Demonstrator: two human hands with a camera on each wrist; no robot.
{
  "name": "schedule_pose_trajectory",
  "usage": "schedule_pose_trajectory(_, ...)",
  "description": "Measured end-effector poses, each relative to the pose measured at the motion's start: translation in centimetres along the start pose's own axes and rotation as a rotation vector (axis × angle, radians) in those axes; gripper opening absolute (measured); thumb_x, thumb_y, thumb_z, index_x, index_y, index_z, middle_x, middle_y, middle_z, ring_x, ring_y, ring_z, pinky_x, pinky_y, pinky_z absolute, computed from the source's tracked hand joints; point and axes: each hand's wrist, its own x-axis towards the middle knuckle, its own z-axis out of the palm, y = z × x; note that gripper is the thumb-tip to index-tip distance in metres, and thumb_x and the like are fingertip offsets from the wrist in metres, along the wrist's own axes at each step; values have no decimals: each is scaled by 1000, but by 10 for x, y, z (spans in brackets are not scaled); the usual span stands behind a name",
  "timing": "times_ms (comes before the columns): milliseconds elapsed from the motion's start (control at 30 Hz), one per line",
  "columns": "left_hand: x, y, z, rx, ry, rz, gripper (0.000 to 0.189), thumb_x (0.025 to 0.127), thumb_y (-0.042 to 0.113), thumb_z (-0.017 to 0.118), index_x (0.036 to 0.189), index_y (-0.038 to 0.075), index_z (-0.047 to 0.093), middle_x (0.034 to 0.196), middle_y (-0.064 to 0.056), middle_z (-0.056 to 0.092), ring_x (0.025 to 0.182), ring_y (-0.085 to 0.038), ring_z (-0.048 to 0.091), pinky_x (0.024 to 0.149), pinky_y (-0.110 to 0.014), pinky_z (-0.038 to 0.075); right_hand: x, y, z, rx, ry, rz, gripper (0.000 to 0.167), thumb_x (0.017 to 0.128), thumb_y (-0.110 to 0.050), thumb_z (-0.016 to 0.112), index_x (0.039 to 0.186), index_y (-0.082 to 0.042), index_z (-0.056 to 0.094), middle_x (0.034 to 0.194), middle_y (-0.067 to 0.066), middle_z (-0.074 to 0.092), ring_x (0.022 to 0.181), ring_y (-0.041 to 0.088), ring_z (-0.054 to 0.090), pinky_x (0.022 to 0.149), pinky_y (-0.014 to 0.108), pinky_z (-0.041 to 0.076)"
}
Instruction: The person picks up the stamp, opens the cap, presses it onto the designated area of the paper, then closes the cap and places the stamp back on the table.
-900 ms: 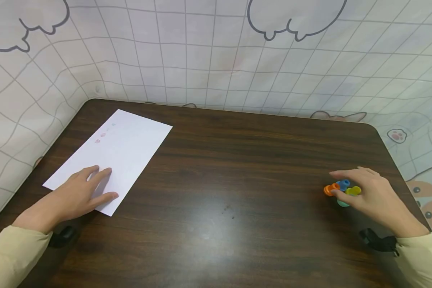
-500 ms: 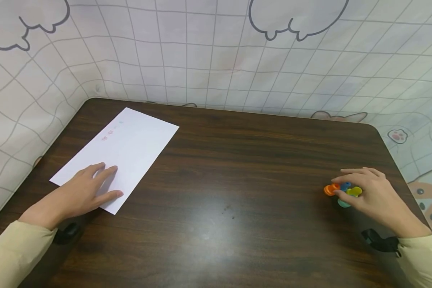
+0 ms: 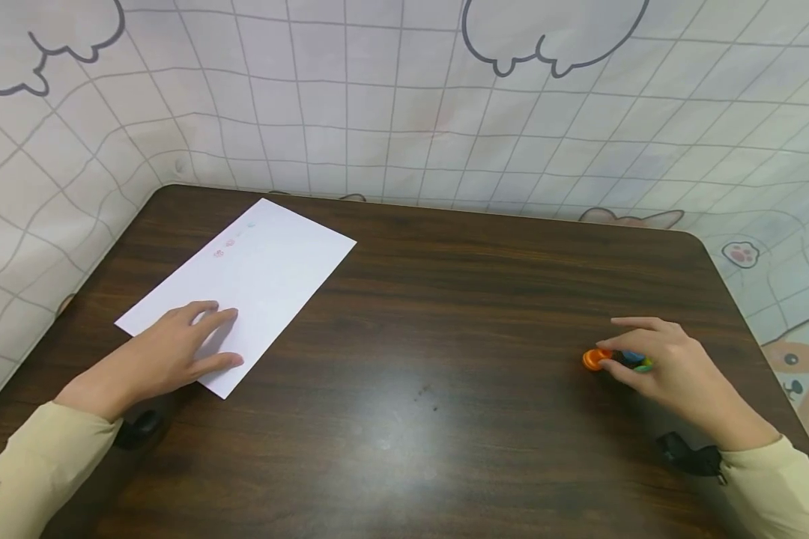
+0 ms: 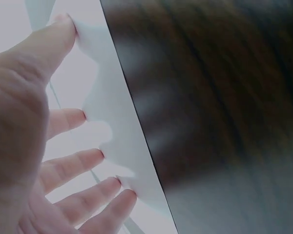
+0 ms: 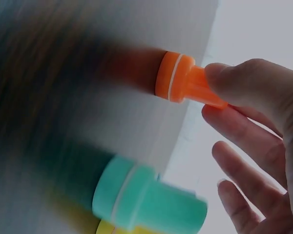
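A white sheet of paper (image 3: 297, 258) lies slanted on the left of the dark wooden table, with a short row of small faint coloured stamp marks (image 3: 230, 243) near its far left edge. My left hand (image 3: 151, 359) rests on the sheet's near end, fingers spread. At the right, my right hand (image 3: 677, 374) pinches the handle of an orange stamp (image 5: 173, 78) between thumb and index finger; its wide end stands close over the tabletop. Just behind it are a teal stamp (image 5: 149, 197), a yellow one (image 5: 105, 228) and a blue one (image 3: 632, 356), partly hidden by that hand.
The brown table (image 3: 404, 314) has rounded far corners. Behind it and along both sides hangs a white grid-patterned cloth (image 3: 377, 97) with cartoon animals. Each wrist wears a dark strapped device (image 3: 691, 455).
The left hand has slid the paper to the right and slightly turned it. The right hand has moved left with the orange stamp, away from the other stamps.
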Motion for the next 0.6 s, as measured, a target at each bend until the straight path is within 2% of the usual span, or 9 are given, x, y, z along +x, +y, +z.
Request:
schedule_pose_trajectory(67,2,3,-1,10,1,3,75,91,52,74,146,5,56,141,-33,56,123,-55,59,101,-68,51,1,-4,3,-5,10,-16,64,100,-64,42,97,-13,82,108,15,77,102,35,68,68,51,56)
schedule_pose_trajectory(200,3,8,-4,1,16,5,68,89,48,78,142,9,61,132,-26,62,115,-47,64,94,-63,55,5,-14,9,20,21,-21,65,101,-64,41,97,-13,81,101,9,78,95,29,69,72,49,55)
schedule_pose_trajectory(367,5,11,-4,-29,47,31,62,87,42,81,137,8,65,127,-24,67,112,-46,67,93,-62,55,11,-24,17,65,46,-71,62,103,-61,40,99,-14,80,92,-4,78,85,18,71,73,31,55)
schedule_pose_trajectory(433,6,12,-2,-38,68,50,61,87,39,81,136,6,65,129,-24,68,116,-46,67,96,-61,55,12,-26,18,108,42,-83,53,103,-56,47,100,-14,79,93,-5,79,83,16,73,75,19,55)
schedule_pose_trajectory(467,6,12,-2,-44,79,61,60,88,39,81,135,5,66,131,-24,68,118,-46,67,98,-61,55,13,-28,19,126,36,-82,42,102,-50,57,101,-14,79,94,-4,79,83,16,74,76,13,55)
schedule_pose_trajectory(533,6,14,0,-56,99,76,58,89,37,80,135,5,65,135,-25,67,126,-46,64,102,-61,54,13,-31,20,150,16,-66,22,92,-33,79,103,-14,78,95,-4,80,83,15,75,80,6,52)
schedule_pose_trajectory(567,5,15,1,-60,102,82,58,89,37,80,135,4,65,137,-25,65,129,-47,62,104,-61,53,13,-32,20,152,6,-54,22,85,-24,86,104,-15,78,96,-4,80,83,14,75,81,4,52)
schedule_pose_trajectory(600,5,16,1,-66,98,81,59,90,39,79,136,5,64,140,-25,64,132,-48,59,106,-62,51,12,-34,21,152,-5,-42,31,78,-14,91,105,-15,78,97,-4,80,83,14,76,81,3,51)
